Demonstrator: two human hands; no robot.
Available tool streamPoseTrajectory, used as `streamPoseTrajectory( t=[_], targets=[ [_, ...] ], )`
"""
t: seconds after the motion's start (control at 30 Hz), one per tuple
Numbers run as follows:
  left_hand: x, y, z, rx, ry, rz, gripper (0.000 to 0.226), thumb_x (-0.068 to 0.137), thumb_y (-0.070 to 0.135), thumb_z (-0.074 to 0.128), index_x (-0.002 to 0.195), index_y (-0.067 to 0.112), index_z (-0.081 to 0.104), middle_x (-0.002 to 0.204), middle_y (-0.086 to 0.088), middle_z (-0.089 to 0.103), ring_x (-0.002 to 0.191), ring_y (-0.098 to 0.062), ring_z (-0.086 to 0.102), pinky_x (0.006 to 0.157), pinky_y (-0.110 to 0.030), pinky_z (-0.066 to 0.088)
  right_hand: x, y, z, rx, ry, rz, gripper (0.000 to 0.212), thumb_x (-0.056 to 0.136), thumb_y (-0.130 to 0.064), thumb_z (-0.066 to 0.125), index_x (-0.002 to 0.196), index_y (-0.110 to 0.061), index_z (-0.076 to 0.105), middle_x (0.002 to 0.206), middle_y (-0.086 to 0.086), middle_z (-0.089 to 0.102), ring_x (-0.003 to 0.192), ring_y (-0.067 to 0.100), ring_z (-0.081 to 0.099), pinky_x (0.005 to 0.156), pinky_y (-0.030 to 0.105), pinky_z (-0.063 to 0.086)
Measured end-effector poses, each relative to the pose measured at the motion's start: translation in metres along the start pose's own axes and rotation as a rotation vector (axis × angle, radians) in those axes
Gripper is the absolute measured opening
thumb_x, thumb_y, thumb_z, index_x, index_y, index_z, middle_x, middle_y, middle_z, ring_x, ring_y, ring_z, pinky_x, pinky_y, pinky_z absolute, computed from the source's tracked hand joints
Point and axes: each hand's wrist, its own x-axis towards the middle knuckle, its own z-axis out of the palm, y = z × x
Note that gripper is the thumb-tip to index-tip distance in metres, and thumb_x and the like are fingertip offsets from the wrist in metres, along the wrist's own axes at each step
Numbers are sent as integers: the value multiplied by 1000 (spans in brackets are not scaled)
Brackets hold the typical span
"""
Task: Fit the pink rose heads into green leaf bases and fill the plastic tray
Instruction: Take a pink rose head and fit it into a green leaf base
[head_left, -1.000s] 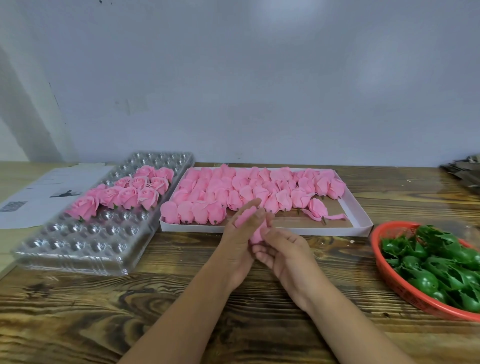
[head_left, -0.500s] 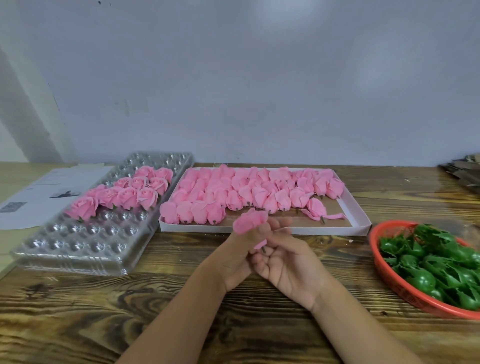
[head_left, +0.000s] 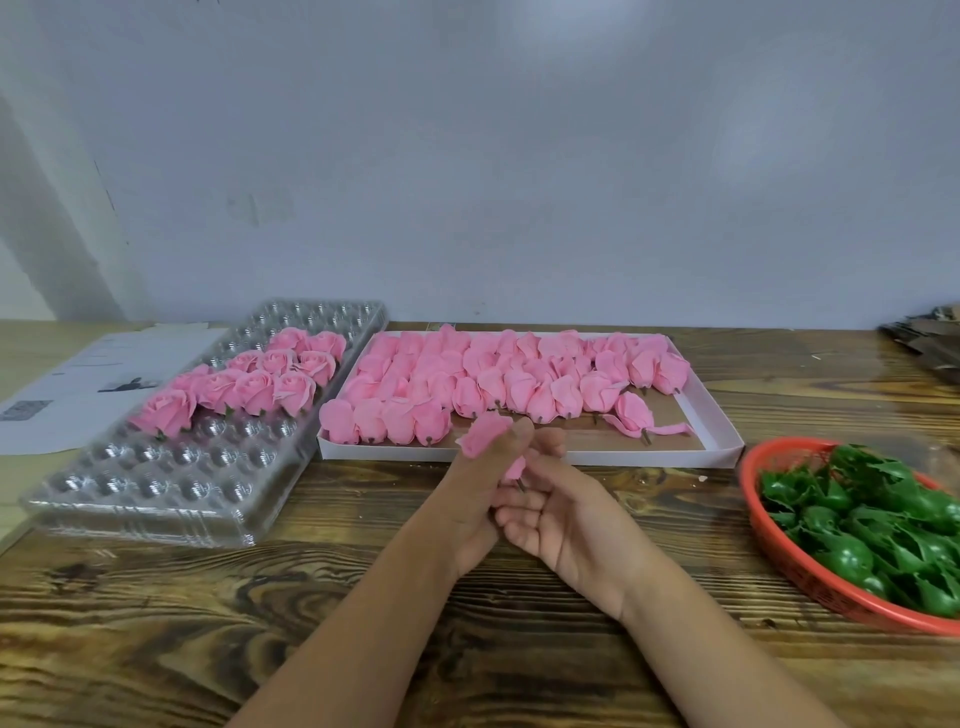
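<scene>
Wooden tabletop at frame centre: I see my left hand (head_left: 475, 499) pinching a rose head (head_left: 485, 436), short stem pointing down toward my curled right hand (head_left: 563, 512), which sits nearer the leaf bases (head_left: 878, 525) at right.

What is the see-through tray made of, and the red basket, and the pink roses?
The tray looks like thin clear plastic: glossy, with glinting moulded cups. The red basket seems to be plastic mesh, with small holes in its wall. The roses look matte and soft, perhaps foam or paper; the picture cannot settle which.
</scene>
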Motion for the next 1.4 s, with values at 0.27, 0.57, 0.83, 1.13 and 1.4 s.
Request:
streamPoseTrajectory(
  t=[0.27,0.57,0.83,1.13,1.4],
  targets=[
    [3,-4,0,-41,47,-12,38,81,53,71,100,22,82,109,0,76,101,-13,73,82,-25,58,0,6,3,-140,35,-170,26,77,-34,75,83,-10,76,77,11,67,68,14,62,65,21,56],
    [6,-3,-6,-87,-12,20,57,71,60,83,107,15,77,103,1,74,98,-11,70,80,-25,57,-1,4,2,-194,64,-145,24,76,-33,74,75,-8,77,72,11,67,63,14,61,61,21,53],
    [3,2,-12,270,-7,184,50,81,68,69,90,19,67,65,6,57,60,-9,53,64,-28,45,-3,-8,-3,-273,91,-101,28,94,-25,63,75,-10,78,72,9,67,60,12,58,58,20,50],
    [5,2,-16,370,61,271,39,83,52,73,83,12,70,67,-1,63,49,-5,48,43,-17,36,-5,-13,-7,-303,115,21,22,92,-26,65,80,-10,73,66,6,64,55,11,56,51,18,48],
    [6,-1,-13,399,181,336,23,99,25,65,77,26,73,72,5,66,65,-6,62,53,-18,48,-4,-12,-5,-265,130,42,32,92,-26,64,64,-15,77,65,5,64,52,11,55,48,18,48]
  ],
)
